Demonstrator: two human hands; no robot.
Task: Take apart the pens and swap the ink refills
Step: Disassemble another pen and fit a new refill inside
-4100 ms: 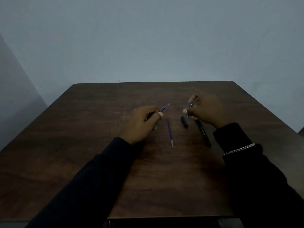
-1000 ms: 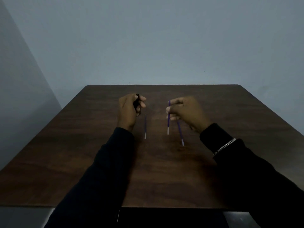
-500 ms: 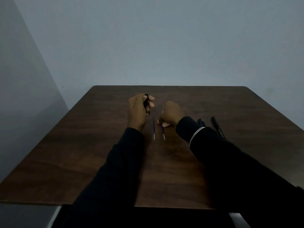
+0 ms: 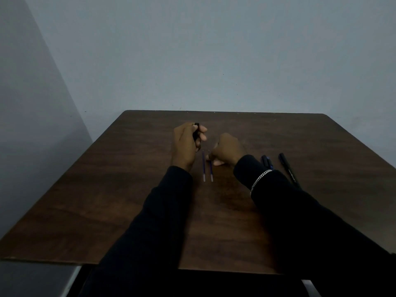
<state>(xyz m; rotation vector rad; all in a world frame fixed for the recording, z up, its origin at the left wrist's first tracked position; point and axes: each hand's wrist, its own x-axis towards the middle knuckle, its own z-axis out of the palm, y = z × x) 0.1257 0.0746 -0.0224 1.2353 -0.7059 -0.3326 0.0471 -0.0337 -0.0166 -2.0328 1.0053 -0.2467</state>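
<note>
left hand (image 4: 186, 144): clenched round a short black pen piece (image 4: 195, 131), raised
right hand (image 4: 227, 151): fingertips pinched the right thin blue plastic refill (image 4: 211, 170) on the dark wooden table (image 4: 128, 189)
left refill (image 4: 203, 168): lay just beside
handling: light, bendy, likely rolls; pinch mid-shaft

faint pale print on black pen barrel (image 4: 289, 169), too small to read
</note>
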